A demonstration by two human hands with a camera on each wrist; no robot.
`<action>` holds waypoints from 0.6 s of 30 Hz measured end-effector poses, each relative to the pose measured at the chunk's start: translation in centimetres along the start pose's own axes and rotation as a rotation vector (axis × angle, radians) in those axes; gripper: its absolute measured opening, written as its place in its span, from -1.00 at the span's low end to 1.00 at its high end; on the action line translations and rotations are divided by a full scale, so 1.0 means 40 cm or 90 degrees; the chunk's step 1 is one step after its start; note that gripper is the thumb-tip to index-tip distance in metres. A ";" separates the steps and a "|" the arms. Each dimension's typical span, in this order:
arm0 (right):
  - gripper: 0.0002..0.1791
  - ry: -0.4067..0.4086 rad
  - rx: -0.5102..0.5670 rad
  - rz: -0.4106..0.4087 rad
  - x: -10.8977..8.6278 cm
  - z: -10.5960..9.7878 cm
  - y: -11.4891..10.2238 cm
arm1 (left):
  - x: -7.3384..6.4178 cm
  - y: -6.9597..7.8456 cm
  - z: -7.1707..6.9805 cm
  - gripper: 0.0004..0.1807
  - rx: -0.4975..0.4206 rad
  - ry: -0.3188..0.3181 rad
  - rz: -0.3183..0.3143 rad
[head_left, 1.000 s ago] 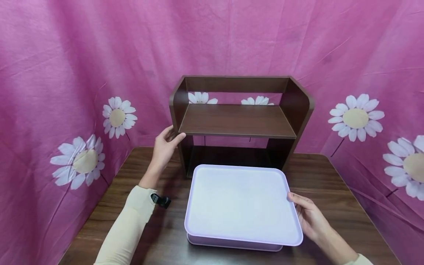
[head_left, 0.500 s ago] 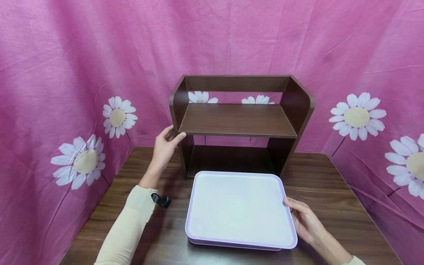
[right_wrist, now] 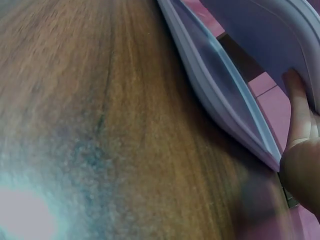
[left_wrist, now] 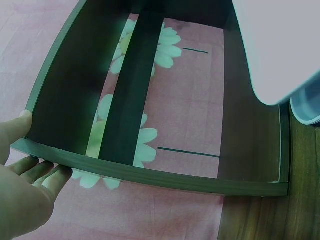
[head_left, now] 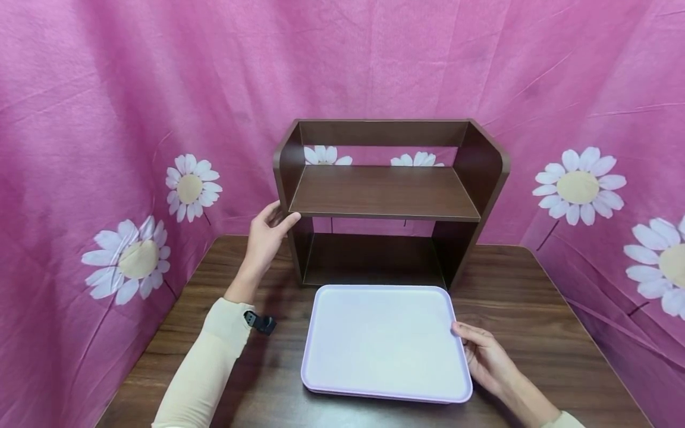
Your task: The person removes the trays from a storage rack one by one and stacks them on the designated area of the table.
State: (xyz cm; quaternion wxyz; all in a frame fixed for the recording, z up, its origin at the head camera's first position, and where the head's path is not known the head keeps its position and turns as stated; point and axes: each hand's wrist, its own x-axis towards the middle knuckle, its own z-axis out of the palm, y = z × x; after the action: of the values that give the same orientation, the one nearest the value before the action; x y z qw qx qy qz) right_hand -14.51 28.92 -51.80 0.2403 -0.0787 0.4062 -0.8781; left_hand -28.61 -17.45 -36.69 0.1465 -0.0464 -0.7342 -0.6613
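Observation:
My left hand (head_left: 263,241) holds the left side panel of a dark brown two-tier desk shelf (head_left: 385,191), thumb at the front edge and fingers round the outside. In the right wrist view, the right hand (right_wrist: 302,150) pinches the rim of a pale lilac tray (right_wrist: 265,35), raised and apart from a second lilac tray (right_wrist: 200,80) that lies on the table below. From the head view the upper tray (head_left: 385,345) covers nearly all of the lower one. The right fingers beneath the rim are mostly hidden.
The shelf stands at the back of a brown wood-grain table (head_left: 535,309), just behind the trays. A pink curtain (head_left: 374,59) with white daisies surrounds the table at the back and sides. A black strap (head_left: 260,323) sits on the left wrist.
The right hand has moved the upper tray leftward and toward me, so it lines up more closely over the lower tray. My left hand stays on the shelf panel.

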 end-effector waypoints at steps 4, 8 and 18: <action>-0.35 0.012 -0.011 0.002 0.004 -0.003 0.008 | 0.000 0.001 0.000 -0.37 -0.001 -0.004 0.001; -0.36 0.021 -0.025 -0.001 0.007 -0.005 0.014 | 0.000 0.001 0.000 -0.36 -0.001 -0.006 0.001; -0.50 0.060 -0.059 0.002 0.005 -0.010 0.026 | -0.001 0.000 -0.001 -0.37 -0.004 -0.001 -0.002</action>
State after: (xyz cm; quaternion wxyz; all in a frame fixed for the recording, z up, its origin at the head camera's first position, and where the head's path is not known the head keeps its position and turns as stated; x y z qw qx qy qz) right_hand -14.44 28.51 -52.86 0.2187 -0.0479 0.4575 -0.8605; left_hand -28.56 -17.47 -36.68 0.1446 -0.0467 -0.7321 -0.6640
